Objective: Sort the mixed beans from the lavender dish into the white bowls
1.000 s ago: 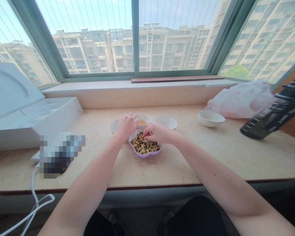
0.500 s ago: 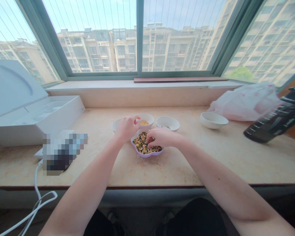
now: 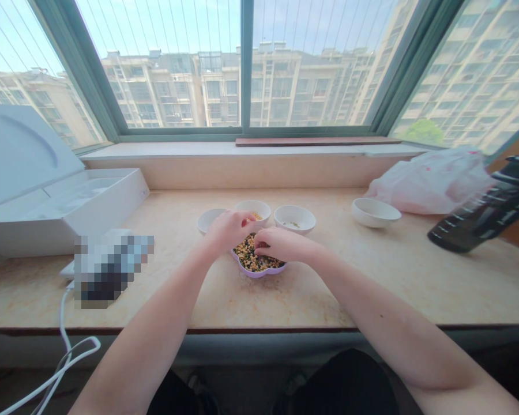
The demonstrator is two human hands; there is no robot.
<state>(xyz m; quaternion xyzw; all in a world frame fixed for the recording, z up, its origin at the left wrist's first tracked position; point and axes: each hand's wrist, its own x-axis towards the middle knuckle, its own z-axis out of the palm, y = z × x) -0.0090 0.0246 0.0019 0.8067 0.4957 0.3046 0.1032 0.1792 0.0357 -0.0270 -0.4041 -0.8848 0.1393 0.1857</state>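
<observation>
- left hand (image 3: 227, 230): fingers curled downward over the left rim of the purple dish (image 3: 259, 271); tips pressed together above the mixed beans (image 3: 253, 260); whether a bean is pinched between them cannot be told.
- right hand (image 3: 281, 243): fingers bent and drawn together, tips sunk in the bean heap at the dish's far right; what they grip is hidden under the knuckles.
- purple dish: lobed, shallow, directly below both sets of fingers, on the worktop (image 3: 328, 288); it holds yellow, green and dark beans mingled.
- middle white bowl (image 3: 259, 208): just beyond the left fingers, touching distance from the knuckles; yellow beans (image 3: 256, 216) lie inside.
- left white bowl (image 3: 208, 219): just left of the left fingers, partly covered by the hand.
- right white bowl (image 3: 294, 218): just beyond the right fingers; a few small greenish beans on its floor.
- fourth white bowl (image 3: 375, 211): well to the right of the right fingers, beside a pink-and-white plastic bag (image 3: 428, 181).
- dark bottle (image 3: 480, 216): tilted, far right of the fingers.
- white open box (image 3: 47, 196): well left of the left fingers; a white cable (image 3: 63, 351) hangs over the worktop edge below it.
</observation>
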